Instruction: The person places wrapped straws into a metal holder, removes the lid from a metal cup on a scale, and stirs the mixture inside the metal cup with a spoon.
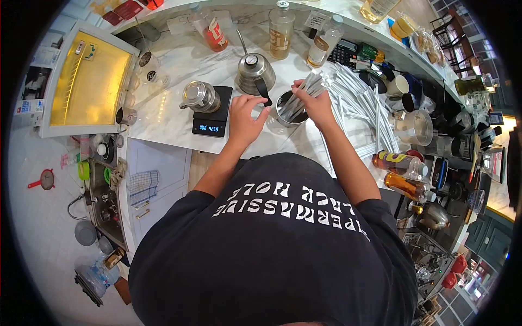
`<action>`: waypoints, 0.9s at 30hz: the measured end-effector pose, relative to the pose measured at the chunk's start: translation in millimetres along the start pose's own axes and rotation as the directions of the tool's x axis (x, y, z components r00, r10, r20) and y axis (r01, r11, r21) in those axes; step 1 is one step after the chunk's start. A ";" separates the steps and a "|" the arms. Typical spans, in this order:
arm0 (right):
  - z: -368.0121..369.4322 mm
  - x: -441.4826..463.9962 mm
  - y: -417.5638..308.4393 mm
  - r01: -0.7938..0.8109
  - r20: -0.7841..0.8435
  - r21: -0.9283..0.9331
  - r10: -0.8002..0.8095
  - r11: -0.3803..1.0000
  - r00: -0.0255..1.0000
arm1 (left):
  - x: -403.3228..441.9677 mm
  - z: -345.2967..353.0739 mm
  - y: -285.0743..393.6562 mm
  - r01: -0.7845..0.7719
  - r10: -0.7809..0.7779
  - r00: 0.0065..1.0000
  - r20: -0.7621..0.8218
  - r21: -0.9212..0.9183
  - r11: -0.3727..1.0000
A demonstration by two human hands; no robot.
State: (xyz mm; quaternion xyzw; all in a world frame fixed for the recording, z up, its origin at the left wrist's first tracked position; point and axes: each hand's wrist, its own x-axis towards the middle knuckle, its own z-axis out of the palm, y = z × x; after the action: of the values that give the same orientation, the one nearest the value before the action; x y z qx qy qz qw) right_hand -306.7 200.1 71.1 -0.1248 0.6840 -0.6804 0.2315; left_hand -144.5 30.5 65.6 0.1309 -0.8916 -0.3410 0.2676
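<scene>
My right hand (318, 104) is closed around a bundle of paper-wrapped straws (311, 89). Their lower ends stand inside a round metal canister (292, 122) on the counter. More wrapped straws (361, 103) lie in a loose pile to the right. My left hand (246, 117) is held low over the counter, thumb and fingers apart, with nothing in it. Its fingertips are by the black handle of a gooseneck kettle (254, 70); whether they touch it I cannot tell. Left of that hand, a black scale (211, 117) with a lit display carries a lidded glass coffee server (200, 96).
Bottles (280, 35) line the back of the marble counter (174, 49). More bottles (405, 185), a clear plastic tub (416, 127) and cups crowd the right side. A yellow-lit glass panel (87, 81) and a metal cup (126, 116) are on the left, above a sink (109, 212).
</scene>
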 end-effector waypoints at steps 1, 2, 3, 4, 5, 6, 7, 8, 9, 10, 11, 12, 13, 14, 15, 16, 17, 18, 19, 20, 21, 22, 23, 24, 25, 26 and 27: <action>0.7 -1.9 -0.8 -0.010 -0.010 -0.052 0.009 0.999 1.000 | 0.2 0.1 1.4 -0.006 0.006 1.000 0.004 0.005 1.000; -0.1 -3.7 -2.5 -0.003 -0.037 -0.057 0.001 0.998 0.999 | 0.9 -0.5 2.9 -0.012 0.012 1.000 0.008 0.011 1.000; -0.4 -6.4 -10.5 0.003 -0.062 -0.061 -0.007 0.998 0.998 | 1.8 -2.1 3.9 -0.019 0.019 1.000 0.012 0.019 1.000; -1.4 -8.0 -14.2 0.009 -0.087 -0.065 -0.015 0.998 0.996 | 2.6 -4.0 3.9 -0.009 0.009 1.000 0.017 0.015 1.000; -4.6 -7.6 -12.3 0.052 -0.093 -0.016 -0.054 0.998 0.994 | 3.3 -5.5 4.0 0.000 0.000 1.000 0.022 0.010 1.000; -6.6 -8.4 -12.9 0.072 -0.113 0.027 -0.069 0.997 0.991 | 3.5 -5.7 4.2 0.009 -0.009 1.000 0.027 0.003 1.000; -8.9 -8.9 -14.4 0.094 -0.135 0.069 -0.084 0.993 0.987 | 3.3 -5.6 4.1 0.015 -0.015 0.999 0.032 0.001 1.000; -10.7 -9.4 -16.1 0.118 -0.158 0.110 -0.100 0.987 0.982 | 3.6 -5.6 3.9 0.020 -0.019 0.999 0.036 -0.002 1.000; -11.7 -10.9 -19.5 0.103 -0.163 0.124 -0.082 0.987 0.983 | 4.7 -5.0 4.0 0.022 -0.022 0.999 0.040 -0.004 1.000; -11.9 -11.3 -19.7 0.108 -0.155 0.105 -0.091 0.989 0.984 | 5.9 -3.9 4.6 0.008 -0.008 0.999 0.039 -0.006 1.000; -11.3 -12.3 -19.0 0.112 -0.146 0.086 -0.099 0.990 0.984 | 6.0 -2.9 5.4 -0.005 0.005 0.999 0.039 -0.008 1.000; -10.6 -12.7 -18.1 0.116 -0.135 0.067 -0.106 0.991 0.985 | 6.2 -2.4 5.9 -0.018 0.018 0.999 0.038 -0.008 1.000; -10.0 -12.0 -16.4 0.104 -0.129 0.080 -0.094 0.991 0.987 | 6.5 -1.6 6.7 -0.024 0.025 0.999 0.034 -0.016 1.000; -12.0 -9.7 -12.1 0.063 -0.122 0.035 -0.058 0.997 0.991 | 6.3 -0.7 7.8 -0.029 0.029 0.999 0.030 -0.022 0.999; -15.9 -6.3 -6.6 0.021 -0.115 -0.011 -0.022 1.000 0.993 | 5.8 -0.7 8.0 -0.032 0.033 0.999 0.025 -0.027 0.999; -18.2 -3.9 -0.2 -0.021 -0.109 -0.057 0.014 0.998 0.994 | 4.6 -1.2 6.2 -0.031 0.032 0.999 0.029 -0.034 0.999; -18.5 -2.9 7.5 -0.009 -0.130 -0.042 0.003 0.999 0.992 | 3.1 -0.9 3.3 -0.029 0.030 0.999 0.032 -0.043 0.999; -19.3 -3.1 9.2 -0.027 -0.114 -0.036 0.023 0.999 0.993 | 2.0 -0.7 1.5 -0.026 0.028 0.999 0.035 -0.053 0.998; -20.8 -3.4 10.9 -0.046 -0.099 -0.031 0.043 0.998 0.994 | 1.0 -0.5 -0.2 -0.026 0.027 0.998 0.050 -0.034 0.999; -21.9 -3.3 12.6 -0.066 -0.082 -0.027 0.063 0.997 0.995 | -0.2 -0.5 -1.5 -0.025 0.026 0.998 0.064 -0.014 1.000; -21.7 -2.7 10.0 -0.067 -0.069 -0.029 0.065 0.997 0.995 | -1.4 -0.2 -2.6 -0.024 0.023 0.997 0.078 0.006 1.000; -21.9 -0.6 6.7 -0.068 -0.057 -0.031 0.066 0.997 0.996 | -2.2 0.6 -3.6 -0.036 0.035 0.994 0.101 0.010 0.999; -22.3 1.5 3.3 -0.069 -0.045 -0.033 0.067 0.997 0.997 | -2.3 2.1 -4.5 -0.050 0.048 0.991 0.125 0.013 0.999; -22.0 3.7 0.5 -0.060 -0.027 -0.051 0.059 0.997 0.998 | -2.5 4.0 -5.2 -0.065 0.062 0.987 0.149 0.015 0.998; -21.4 6.2 -2.5 -0.050 -0.010 -0.068 0.049 0.996 0.999 | -2.9 6.6 -6.3 -0.066 0.066 0.984 0.168 -0.003 0.998; -21.7 8.1 -6.0 -0.038 0.007 -0.085 0.038 0.996 0.999 | -2.8 9.6 -7.8 -0.068 0.071 0.980 0.186 -0.021 0.997; -25.9 8.7 -11.3 -0.060 0.074 -0.153 0.072 0.986 0.995 | -1.1 11.2 -7.4 -0.071 0.078 0.976 0.204 -0.038 0.997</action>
State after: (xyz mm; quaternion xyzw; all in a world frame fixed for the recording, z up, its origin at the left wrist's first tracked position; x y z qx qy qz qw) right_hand -328.5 218.0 80.2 -0.1461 0.7276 -0.6133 0.2705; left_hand -149.6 31.5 53.2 0.0575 -0.9134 -0.3561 0.1888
